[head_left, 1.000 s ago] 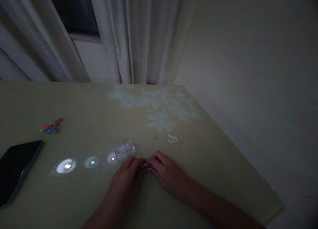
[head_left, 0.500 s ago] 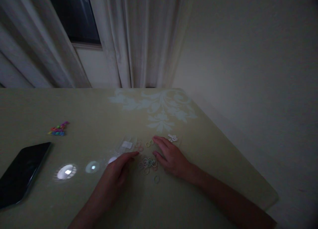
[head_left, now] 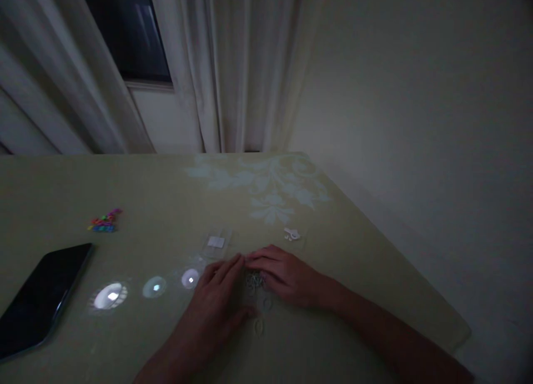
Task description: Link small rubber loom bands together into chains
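A small pile of thin pale rings (head_left: 255, 279) that look like little hair ties lies on the table between my hands. My left hand (head_left: 216, 295) rests at the pile's left, fingers stretched forward and thumb spread away. From the right, my right hand (head_left: 287, 273) curves around the far side, its fingers extended and its fingertips meeting those of my left hand. Part of the pile is hidden under the right fingers. Nearer to me, a single pale ring (head_left: 267, 303) and a yellowish ring (head_left: 259, 326) lie loose, the latter close to my left thumb.
Beyond my left hand lies a clear plastic bag (head_left: 214, 245) with a white label. A small white piece (head_left: 292, 234) lies past my right hand. Farther left are a colourful cluster of little pieces (head_left: 105, 222) and a black tablet (head_left: 45, 298). A wall (head_left: 416, 151) borders the table's right side.
My hands have come together around the pile, drawing closer to me. The pink and yellow rings beyond it no longer show there; a yellowish ring now lies near my left thumb.
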`<state>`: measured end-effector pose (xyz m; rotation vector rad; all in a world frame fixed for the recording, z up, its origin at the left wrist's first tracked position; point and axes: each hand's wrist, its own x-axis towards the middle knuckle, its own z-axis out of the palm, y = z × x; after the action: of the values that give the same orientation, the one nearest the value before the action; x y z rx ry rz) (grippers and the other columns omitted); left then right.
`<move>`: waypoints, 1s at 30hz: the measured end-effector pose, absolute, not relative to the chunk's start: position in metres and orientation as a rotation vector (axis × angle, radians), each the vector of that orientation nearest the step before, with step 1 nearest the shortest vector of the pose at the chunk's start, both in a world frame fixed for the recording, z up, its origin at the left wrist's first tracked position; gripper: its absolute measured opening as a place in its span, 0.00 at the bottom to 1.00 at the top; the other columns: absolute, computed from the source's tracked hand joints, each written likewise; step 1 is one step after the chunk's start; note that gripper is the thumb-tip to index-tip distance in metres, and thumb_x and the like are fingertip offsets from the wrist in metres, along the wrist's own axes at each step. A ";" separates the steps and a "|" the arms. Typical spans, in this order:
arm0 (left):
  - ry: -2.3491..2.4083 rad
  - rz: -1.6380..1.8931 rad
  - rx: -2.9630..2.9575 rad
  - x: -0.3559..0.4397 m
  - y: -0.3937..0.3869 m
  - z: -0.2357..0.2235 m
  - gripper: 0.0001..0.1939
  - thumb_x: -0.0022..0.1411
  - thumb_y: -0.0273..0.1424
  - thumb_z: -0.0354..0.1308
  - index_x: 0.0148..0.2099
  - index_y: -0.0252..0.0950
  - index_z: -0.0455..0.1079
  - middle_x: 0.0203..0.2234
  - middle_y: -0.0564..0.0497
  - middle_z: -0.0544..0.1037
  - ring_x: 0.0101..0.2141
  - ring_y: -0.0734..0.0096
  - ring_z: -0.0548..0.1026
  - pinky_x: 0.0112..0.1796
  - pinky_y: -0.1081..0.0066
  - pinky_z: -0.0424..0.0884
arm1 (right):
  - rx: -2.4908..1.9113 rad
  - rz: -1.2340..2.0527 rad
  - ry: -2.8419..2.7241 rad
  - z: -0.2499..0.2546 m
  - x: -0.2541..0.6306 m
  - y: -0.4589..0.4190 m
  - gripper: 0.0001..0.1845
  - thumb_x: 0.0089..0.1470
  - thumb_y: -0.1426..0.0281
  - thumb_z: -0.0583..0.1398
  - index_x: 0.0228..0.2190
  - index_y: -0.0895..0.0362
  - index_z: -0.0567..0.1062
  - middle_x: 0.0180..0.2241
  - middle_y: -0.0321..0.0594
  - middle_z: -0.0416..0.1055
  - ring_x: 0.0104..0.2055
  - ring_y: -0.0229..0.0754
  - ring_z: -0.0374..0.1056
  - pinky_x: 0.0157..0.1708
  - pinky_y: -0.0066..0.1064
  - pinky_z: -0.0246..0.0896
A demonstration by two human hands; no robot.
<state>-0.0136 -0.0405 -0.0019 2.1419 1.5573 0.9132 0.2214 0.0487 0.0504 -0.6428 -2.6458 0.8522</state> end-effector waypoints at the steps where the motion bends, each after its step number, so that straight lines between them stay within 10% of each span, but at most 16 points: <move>1: 1.556 0.892 2.137 -0.008 -0.042 -0.002 0.36 0.58 0.32 0.70 0.69 0.44 0.67 0.61 0.42 0.77 0.57 0.44 0.75 0.57 0.44 0.75 | -0.700 0.862 -2.605 0.052 0.230 0.046 0.23 0.69 0.69 0.60 0.63 0.54 0.72 0.64 0.48 0.69 0.66 0.47 0.64 0.67 0.43 0.59; 5: 1.570 0.862 2.061 0.013 -0.042 0.001 0.18 0.68 0.31 0.60 0.59 0.42 0.76 0.49 0.42 0.81 0.49 0.54 0.79 0.50 0.56 0.79 | -0.868 0.865 -2.569 0.046 0.245 0.041 0.44 0.54 0.53 0.73 0.65 0.57 0.69 0.63 0.53 0.67 0.65 0.54 0.63 0.66 0.47 0.59; 14: 1.500 0.918 2.082 0.002 -0.040 0.003 0.14 0.71 0.26 0.51 0.49 0.43 0.77 0.40 0.49 0.85 0.40 0.64 0.83 0.42 0.68 0.79 | -0.832 0.704 -2.558 0.022 0.228 0.029 0.09 0.70 0.71 0.61 0.48 0.58 0.79 0.45 0.47 0.74 0.49 0.46 0.71 0.51 0.36 0.70; 21: 1.907 0.973 2.321 -0.058 -0.030 0.008 0.17 0.75 0.36 0.52 0.60 0.45 0.73 0.56 0.46 0.80 0.51 0.50 0.77 0.50 0.53 0.74 | -0.840 0.848 -2.283 0.021 0.236 0.035 0.07 0.70 0.73 0.61 0.46 0.58 0.79 0.40 0.43 0.78 0.42 0.42 0.74 0.45 0.31 0.70; 30: 1.843 0.768 2.501 -0.054 -0.040 -0.001 0.16 0.77 0.33 0.48 0.57 0.42 0.76 0.46 0.45 0.82 0.46 0.51 0.75 0.45 0.55 0.72 | -0.969 0.484 -2.388 0.018 0.242 0.041 0.11 0.69 0.73 0.60 0.49 0.59 0.80 0.45 0.48 0.76 0.45 0.47 0.73 0.47 0.39 0.71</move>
<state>-0.0537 -0.0402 -0.0006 2.5010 1.8430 0.7677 0.2419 0.0413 0.0182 -0.9692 -2.3879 0.4838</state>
